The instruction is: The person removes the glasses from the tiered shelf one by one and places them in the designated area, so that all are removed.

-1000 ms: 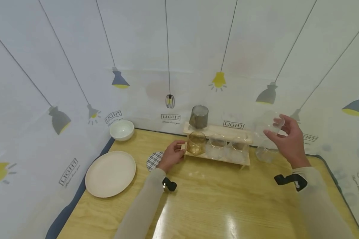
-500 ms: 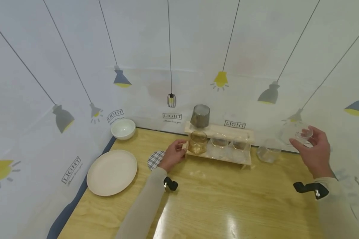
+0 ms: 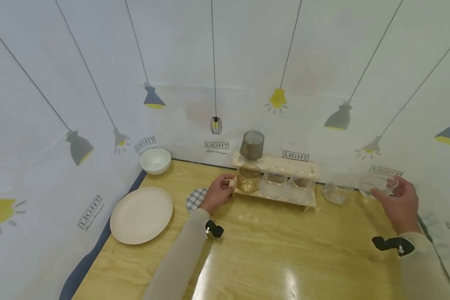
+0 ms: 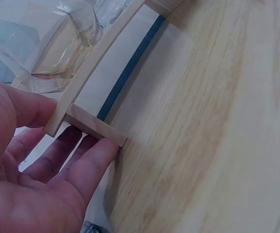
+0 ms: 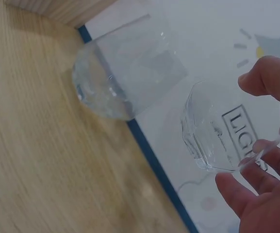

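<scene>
The right hand (image 3: 400, 205) pinches a clear glass (image 5: 208, 128) at the far right; the left hand (image 3: 218, 193) pinches the left end of the wooden rack (image 3: 273, 161). Setting the clear glass down probably calls for gentle, level lowering, base first. The second glass (image 3: 336, 195) and far edge of the table (image 3: 285, 246) crowd it; more room lies near

The right hand (image 3: 402, 206) has carried its clear glass cup (image 3: 375, 186) rightward and lower, beside another clear cup (image 3: 336, 193).
</scene>
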The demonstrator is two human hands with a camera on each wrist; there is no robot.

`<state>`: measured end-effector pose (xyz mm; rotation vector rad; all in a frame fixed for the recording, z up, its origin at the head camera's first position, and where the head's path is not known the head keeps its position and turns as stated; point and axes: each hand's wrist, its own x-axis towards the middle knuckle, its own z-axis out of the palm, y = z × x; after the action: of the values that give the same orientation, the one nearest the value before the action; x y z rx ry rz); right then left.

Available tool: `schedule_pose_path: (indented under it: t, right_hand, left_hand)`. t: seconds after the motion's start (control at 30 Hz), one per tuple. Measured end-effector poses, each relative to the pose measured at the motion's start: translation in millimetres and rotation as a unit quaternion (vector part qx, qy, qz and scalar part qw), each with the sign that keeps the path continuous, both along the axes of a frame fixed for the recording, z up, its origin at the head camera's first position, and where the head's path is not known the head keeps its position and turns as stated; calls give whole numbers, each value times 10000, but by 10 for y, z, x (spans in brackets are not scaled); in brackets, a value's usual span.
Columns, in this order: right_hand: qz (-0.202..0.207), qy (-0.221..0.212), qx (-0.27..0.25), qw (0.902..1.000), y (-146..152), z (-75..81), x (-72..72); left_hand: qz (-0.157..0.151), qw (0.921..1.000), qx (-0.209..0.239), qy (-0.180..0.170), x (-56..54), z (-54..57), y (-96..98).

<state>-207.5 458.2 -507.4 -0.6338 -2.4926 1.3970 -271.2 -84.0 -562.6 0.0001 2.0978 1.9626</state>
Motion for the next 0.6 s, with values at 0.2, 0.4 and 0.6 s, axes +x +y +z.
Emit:
schedule_pose_path:
  t: [0.2,0.4,0.6]
  right_hand:
    - [179,-218,26,9996,125,-246,-11]
    - [311,-361,249,9986,175,-447,-68]
    - [275,-379,172,9988,122,-507,-75]
  left_hand:
    - [-23,10000,35,-17,-14,-29,5]
    - [-46,9999,116,-82,-21,-34,-6]
    - [-16,9999,107,-76,-1,-26,-6]
